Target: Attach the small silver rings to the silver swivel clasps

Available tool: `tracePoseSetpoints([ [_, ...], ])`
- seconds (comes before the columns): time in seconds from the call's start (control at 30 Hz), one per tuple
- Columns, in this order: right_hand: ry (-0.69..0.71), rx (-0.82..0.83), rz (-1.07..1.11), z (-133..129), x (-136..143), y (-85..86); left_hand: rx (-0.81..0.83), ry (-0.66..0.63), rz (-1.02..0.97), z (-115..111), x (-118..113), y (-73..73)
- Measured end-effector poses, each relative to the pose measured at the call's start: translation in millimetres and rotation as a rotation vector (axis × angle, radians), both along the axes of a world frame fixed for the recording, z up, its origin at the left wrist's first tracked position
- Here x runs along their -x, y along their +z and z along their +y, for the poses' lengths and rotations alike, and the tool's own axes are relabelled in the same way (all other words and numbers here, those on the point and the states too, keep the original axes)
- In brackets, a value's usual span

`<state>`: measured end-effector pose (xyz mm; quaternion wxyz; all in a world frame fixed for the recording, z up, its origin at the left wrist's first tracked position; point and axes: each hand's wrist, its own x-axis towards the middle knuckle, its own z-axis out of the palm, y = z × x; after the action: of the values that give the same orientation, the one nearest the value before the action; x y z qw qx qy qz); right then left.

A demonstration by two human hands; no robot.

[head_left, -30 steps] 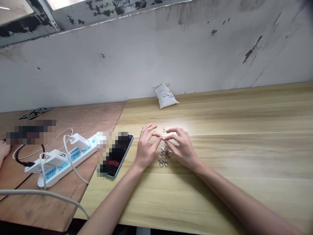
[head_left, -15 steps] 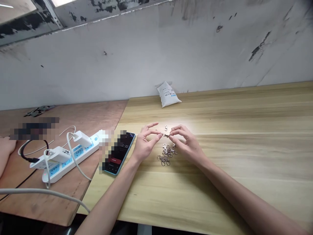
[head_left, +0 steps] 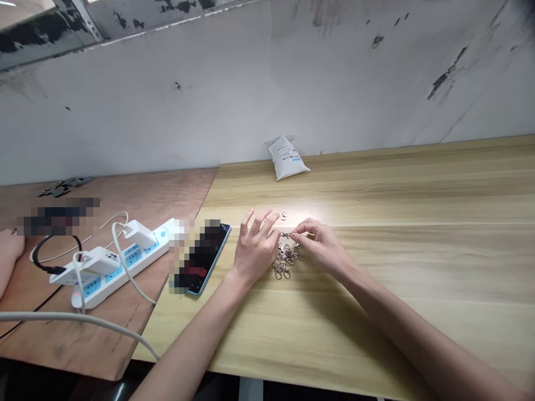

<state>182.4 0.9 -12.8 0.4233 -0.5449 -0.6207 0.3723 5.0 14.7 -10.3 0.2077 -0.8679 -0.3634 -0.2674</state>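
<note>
My right hand (head_left: 321, 245) is closed in a pinch on a small metal lobster clasp (head_left: 285, 235), held just above the table. Beside it on the left, my left hand (head_left: 256, 249) is turned back-up with its fingers spread; its index fingertip comes close to the clasp, and whether they touch I cannot tell. The left thumb is hidden. Under and in front of both hands lies a small pile of silver lobster clasps (head_left: 287, 256). One separate clasp (head_left: 284, 215) lies beyond the hands.
A phone (head_left: 204, 259) lies left of my left arm. Further left, a white power strip (head_left: 125, 267) with chargers and cables sits on a reddish board (head_left: 175, 195). A white plastic packet (head_left: 287, 159) rests near the wall. Another person's hand (head_left: 10, 248) shows at the left edge.
My left hand has let go of the clasp's left end, rolled palm-down and spread its fingers, nearer the pile. The right hand still holds the clasp, slightly lower.
</note>
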Motion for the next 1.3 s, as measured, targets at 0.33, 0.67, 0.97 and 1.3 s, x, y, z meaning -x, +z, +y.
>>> tracePoseSetpoints([
  [0.33,-0.044,0.041,0.071,5.4,-2.2,-4.2,0.476,0.039,-0.442,5.4,7.9,0.8],
  [0.67,-0.042,-0.008,0.068,7.0,-3.3,-2.0,0.418,-0.016,-0.325,9.0,12.2,1.9],
  [0.97,-0.081,-0.08,-0.002,3.7,2.2,-4.2,0.116,-0.013,-0.048,9.0,4.9,3.0],
  [1.3,-0.043,-0.151,-0.27,10.2,-3.3,-12.0,0.254,0.064,-0.104,8.9,9.6,-1.9],
])
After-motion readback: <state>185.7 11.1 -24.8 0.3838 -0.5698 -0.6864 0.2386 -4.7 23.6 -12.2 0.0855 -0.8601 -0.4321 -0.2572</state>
